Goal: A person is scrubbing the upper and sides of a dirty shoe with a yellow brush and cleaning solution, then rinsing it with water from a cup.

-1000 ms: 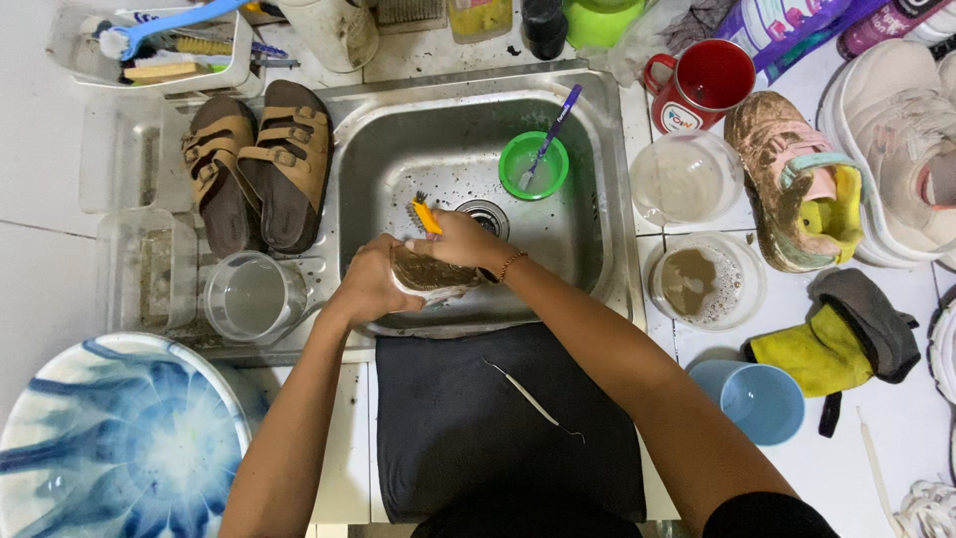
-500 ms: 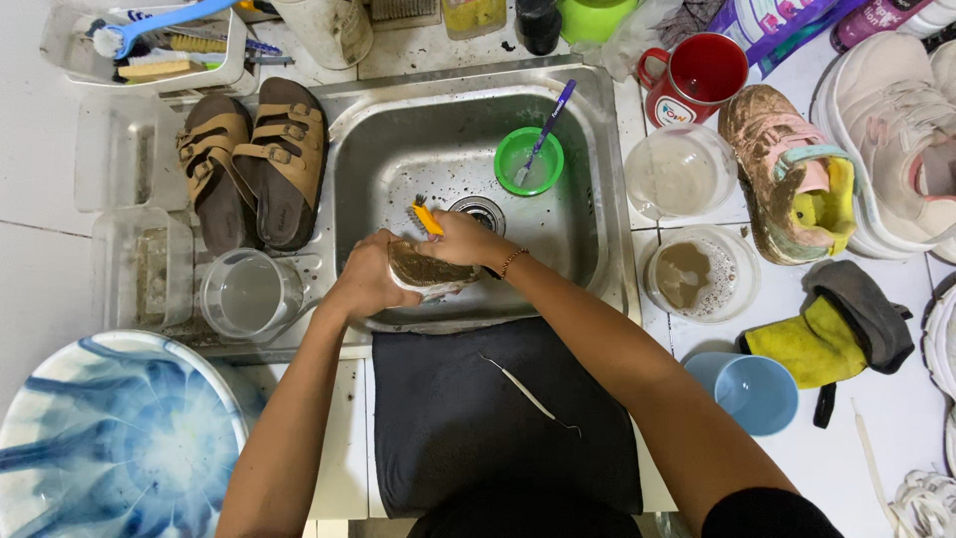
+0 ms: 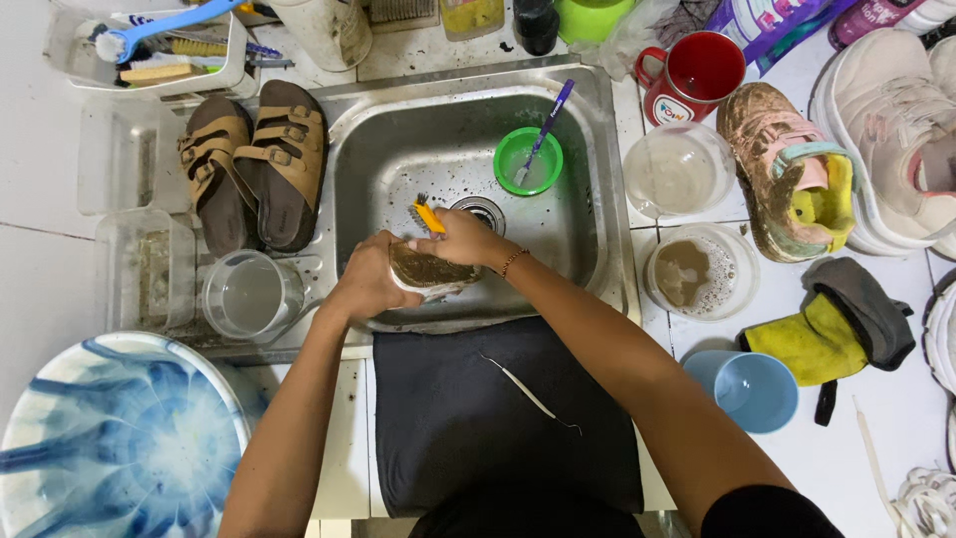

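Note:
Over the steel sink (image 3: 588,199) my left hand (image 3: 366,282) grips a dirty shoe (image 3: 430,271) by its heel end, sole side toward me. My right hand (image 3: 461,237) rests on the shoe's upper edge and holds a small brush with an orange handle (image 3: 426,214), its bristles pointing away toward the drain (image 3: 485,211). The shoe's body is mostly hidden between the two hands.
A green cup with a purple toothbrush (image 3: 529,159) stands in the sink. Brown sandals (image 3: 254,164) lie on the left drainboard beside a clear jug (image 3: 249,296). Right: red mug (image 3: 697,75), two bowls (image 3: 700,274), muddy shoe (image 3: 792,179), yellow glove (image 3: 817,334), blue cup (image 3: 749,391). Blue-white basin (image 3: 110,438) at lower left.
The hands and shoe stay over the sink's front edge; the brush has shifted only slightly against the shoe.

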